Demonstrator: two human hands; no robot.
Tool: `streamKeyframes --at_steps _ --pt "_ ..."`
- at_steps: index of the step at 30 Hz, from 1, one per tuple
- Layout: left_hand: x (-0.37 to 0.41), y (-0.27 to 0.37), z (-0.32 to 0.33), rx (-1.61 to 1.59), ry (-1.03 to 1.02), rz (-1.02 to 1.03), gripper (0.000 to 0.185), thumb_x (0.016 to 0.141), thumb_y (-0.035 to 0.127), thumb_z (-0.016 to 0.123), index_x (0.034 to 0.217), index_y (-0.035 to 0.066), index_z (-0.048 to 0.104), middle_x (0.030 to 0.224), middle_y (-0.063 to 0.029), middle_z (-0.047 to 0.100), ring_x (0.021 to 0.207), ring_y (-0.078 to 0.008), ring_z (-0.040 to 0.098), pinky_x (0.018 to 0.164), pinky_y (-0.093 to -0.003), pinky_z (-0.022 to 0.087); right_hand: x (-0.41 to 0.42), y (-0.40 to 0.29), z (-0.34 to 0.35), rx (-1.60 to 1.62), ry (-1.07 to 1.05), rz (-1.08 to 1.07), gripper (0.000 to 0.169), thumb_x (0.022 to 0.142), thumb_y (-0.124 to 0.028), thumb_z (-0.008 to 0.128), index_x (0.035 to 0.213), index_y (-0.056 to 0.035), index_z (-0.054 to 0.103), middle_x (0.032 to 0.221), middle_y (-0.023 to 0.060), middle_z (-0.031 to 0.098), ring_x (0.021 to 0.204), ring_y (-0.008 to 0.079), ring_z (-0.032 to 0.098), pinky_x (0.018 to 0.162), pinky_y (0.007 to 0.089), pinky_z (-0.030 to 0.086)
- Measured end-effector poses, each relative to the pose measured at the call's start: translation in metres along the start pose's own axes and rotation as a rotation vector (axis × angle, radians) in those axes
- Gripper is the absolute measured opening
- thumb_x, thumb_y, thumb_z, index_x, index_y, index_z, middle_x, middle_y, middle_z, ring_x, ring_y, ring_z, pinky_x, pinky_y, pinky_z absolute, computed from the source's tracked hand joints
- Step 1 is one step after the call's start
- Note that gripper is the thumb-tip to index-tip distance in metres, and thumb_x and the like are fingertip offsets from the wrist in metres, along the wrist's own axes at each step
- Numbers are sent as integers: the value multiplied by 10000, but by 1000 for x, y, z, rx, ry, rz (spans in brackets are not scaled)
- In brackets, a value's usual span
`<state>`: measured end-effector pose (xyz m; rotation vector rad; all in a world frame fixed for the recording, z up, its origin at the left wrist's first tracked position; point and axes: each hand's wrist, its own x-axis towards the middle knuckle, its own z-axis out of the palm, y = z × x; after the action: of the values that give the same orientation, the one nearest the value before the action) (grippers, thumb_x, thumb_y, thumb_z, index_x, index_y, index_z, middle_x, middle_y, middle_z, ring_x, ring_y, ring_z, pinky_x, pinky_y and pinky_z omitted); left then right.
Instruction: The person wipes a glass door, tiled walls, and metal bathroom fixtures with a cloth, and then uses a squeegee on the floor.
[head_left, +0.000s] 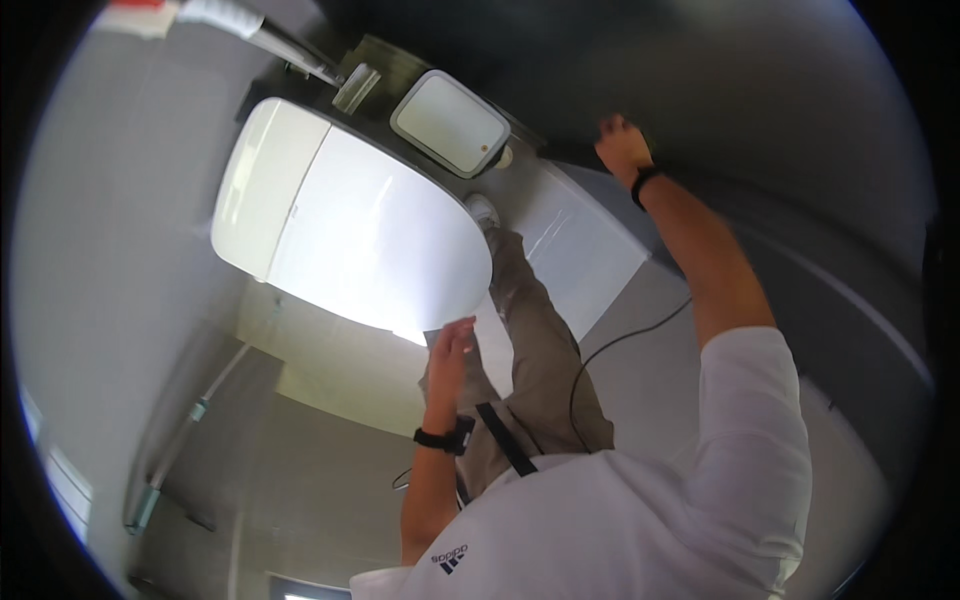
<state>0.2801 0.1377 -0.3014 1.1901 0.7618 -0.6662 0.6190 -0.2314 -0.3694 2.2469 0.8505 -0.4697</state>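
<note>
A white toilet with its lid down lies before me at the left centre. My left hand, with a black watch at the wrist, is just below the lid's rounded front edge, its fingers close together; whether it holds anything is unclear. Out to the upper right, my right hand is beside a dark surface, a black band on its wrist. Its fingers are partly bent and blurred, and a small greenish patch shows at its edge, so its grasp cannot be told.
A small bin with a pale lid stands beyond the toilet. A metal bar runs at the upper left, and a pole with teal fittings is along the left wall. A white panel and a thin black cable are to the right.
</note>
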Motion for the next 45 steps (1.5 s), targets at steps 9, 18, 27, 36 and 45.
streamKeyframes --at_steps 9,18,27,36,45 --pt "-24 -46 31 -372 171 -19 266 1085 129 536 1287 28 676 1159 -68 721 1072 -142 636 960 -285 486 75 -75 -72 -222 -178 -248 213 920 -160 646 1014 -121 833 1201 125 722 1128 321 671 859 417 590" --pt "-76 -50 -83 -373 270 10 250 1071 105 543 1271 54 684 1131 -51 718 886 -117 581 846 -267 484 156 -159 -225 -303 30 -407 228 959 -155 593 1020 -78 799 1300 100 642 1233 314 590 1036 437 523" --pt "-57 -84 22 -503 378 98 244 1067 159 541 1232 56 688 1153 -120 714 962 -231 649 900 -341 512 -18 -60 -141 -535 -690 -706 267 958 -120 585 1116 -43 786 1349 118 677 1330 317 580 1108 430 481" --pt "-148 -84 21 -526 535 294 213 1062 137 553 1197 58 697 1024 -99 710 952 -183 631 909 -316 503 -93 8 -279 -655 -882 -681 244 863 -99 660 1056 -64 806 1106 207 766 1021 399 733 887 481 584" --pt "-285 -112 12 -770 886 447 301 1077 168 467 1264 34 661 1221 -64 714 1139 -187 648 1027 -343 493 -65 -166 -382 1293 -773 -498 331 979 28 618 1304 28 675 1155 67 749 1062 182 695 964 330 521"
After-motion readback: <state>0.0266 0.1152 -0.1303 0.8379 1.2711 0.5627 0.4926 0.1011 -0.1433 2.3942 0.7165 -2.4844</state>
